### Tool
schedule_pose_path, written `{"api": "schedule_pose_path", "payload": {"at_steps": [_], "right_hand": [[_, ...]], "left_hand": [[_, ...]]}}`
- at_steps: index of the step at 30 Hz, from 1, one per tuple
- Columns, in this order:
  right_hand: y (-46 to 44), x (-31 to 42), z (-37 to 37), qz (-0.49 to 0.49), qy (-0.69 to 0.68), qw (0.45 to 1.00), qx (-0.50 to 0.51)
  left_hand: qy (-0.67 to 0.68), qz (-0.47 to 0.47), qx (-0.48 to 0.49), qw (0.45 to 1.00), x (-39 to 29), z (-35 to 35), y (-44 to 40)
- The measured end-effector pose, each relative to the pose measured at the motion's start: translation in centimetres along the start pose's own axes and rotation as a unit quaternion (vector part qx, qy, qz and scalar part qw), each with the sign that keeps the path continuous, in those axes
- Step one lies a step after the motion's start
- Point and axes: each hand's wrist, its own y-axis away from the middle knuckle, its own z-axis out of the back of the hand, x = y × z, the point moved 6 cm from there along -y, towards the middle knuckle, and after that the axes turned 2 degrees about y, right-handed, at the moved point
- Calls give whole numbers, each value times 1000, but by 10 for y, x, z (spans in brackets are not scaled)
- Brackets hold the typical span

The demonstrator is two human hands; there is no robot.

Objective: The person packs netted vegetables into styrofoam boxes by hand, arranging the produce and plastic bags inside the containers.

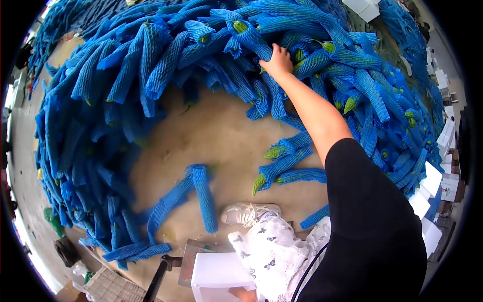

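My right hand (278, 62) reaches into the far side of a curved pile of bitter melons in blue foam net sleeves. Its thumb and fingers close around one sleeved bitter melon (259, 48). Green, bumpy tips poke out of some sleeves, such as a bitter melon (350, 104) to the right of my forearm. At the bottom edge, part of my left hand (243, 294) shows beside a white plastic box (221, 269); its fingers are hidden. A few sleeved bitter melons (284, 166) lie on the floor below my right arm.
The pile (75, 146) curves around the tan floor (216, 126). Two blue sleeves (204, 199) lie near my shoe (250, 214). A black bar (160, 277) stands left of the white box, with a woven basket (108, 286) further left. White boxes (427, 201) line the right.
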Motion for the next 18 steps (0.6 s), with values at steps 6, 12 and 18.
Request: {"api": "schedule_pose_path", "payload": {"at_steps": [6,12,18], "right_hand": [[46,-9,45,236,-68,950,196],[-31,-15,11,465,267,752,382],[-33,0,-48,507,326,688,405]], "left_hand": [[6,24,-7,1000,-17,7,-1],[16,38,-15,999,-32,9,-5],[34,34,-32,998,-28,10,-6]]}}
